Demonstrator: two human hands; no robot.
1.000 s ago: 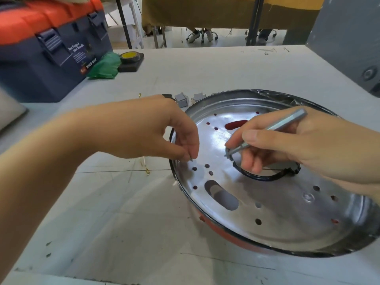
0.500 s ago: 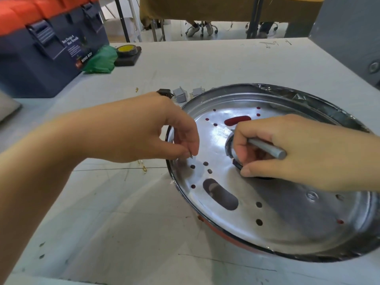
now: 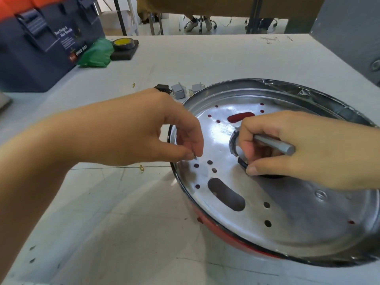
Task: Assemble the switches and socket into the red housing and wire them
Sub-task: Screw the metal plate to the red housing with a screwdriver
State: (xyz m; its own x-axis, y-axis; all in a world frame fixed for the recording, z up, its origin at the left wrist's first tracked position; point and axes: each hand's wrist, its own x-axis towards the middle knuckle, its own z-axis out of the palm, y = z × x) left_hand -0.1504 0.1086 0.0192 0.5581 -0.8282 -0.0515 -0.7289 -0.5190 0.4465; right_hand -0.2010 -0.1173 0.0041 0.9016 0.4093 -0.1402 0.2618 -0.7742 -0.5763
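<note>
Red housing (image 3: 224,233) lies on the white bench (image 3: 123,223) in front of me, and a shiny round metal plate (image 3: 287,212) with many small holes and two long slots covers its top, so only a red edge shows at the near side. My left hand (image 3: 144,136) hangs over the left rim of the plate; its thumb and forefinger are closed together on a very small metal piece (image 3: 194,156), maybe a screw, but I cannot tell for sure. My right hand (image 3: 298,149) rests on the middle of the plate with the fingers curled around a grey metal tool (image 3: 275,144), whose thick end points toward me. Under this hand I see part of a black ring (image 3: 242,163) at the centre opening. Behind the plate, on the bench, stand two small grey switches (image 3: 178,91) just beside each other, and a black part (image 3: 162,87) is half hidden behind my left hand. Far at the back left sit a dark blue toolbox (image 3: 41,48) with an orange lid, a green bag (image 3: 96,52) and a roll of yellow tape (image 3: 123,43) on a black block.
</note>
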